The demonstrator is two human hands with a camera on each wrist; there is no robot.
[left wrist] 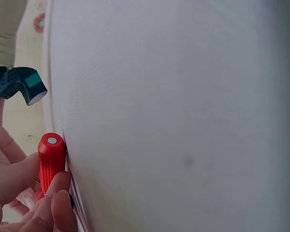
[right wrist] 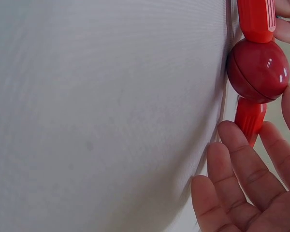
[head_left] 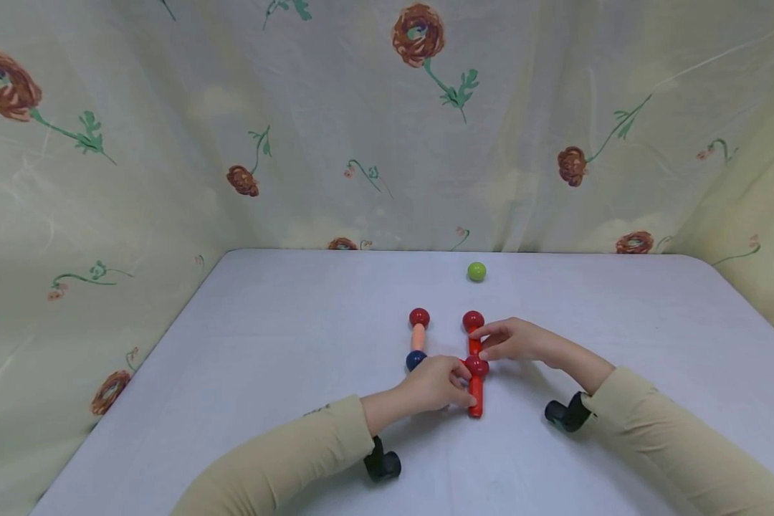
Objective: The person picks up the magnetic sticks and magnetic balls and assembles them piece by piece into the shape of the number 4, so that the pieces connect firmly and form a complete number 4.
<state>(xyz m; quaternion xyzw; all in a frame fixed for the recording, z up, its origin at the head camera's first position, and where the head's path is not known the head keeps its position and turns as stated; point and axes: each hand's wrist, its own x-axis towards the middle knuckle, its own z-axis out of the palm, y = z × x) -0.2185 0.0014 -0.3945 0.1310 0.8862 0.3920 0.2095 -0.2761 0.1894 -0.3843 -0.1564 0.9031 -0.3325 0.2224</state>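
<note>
In the head view, my left hand (head_left: 433,385) pinches the lower red stick (head_left: 476,398) of a ball-and-stick construction; the left wrist view shows the stick's pale round end (left wrist: 51,140) between thumb and fingers. This stick meets a red ball (head_left: 477,365), with another red stick (head_left: 474,345) and a far red ball (head_left: 473,320) beyond. My right hand (head_left: 512,339) is beside them, fingers extended by the upper stick, thumb at the near ball (right wrist: 260,70). Left of these, a peach stick (head_left: 418,337) joins a red ball (head_left: 419,317) and a dark blue ball (head_left: 416,360), partly behind my left hand.
A loose green ball (head_left: 476,271) lies near the far edge of the white table (head_left: 297,308). Floral cloth (head_left: 361,107) hangs behind and at the sides. Black wrist cameras (head_left: 382,462) hang under both sleeves.
</note>
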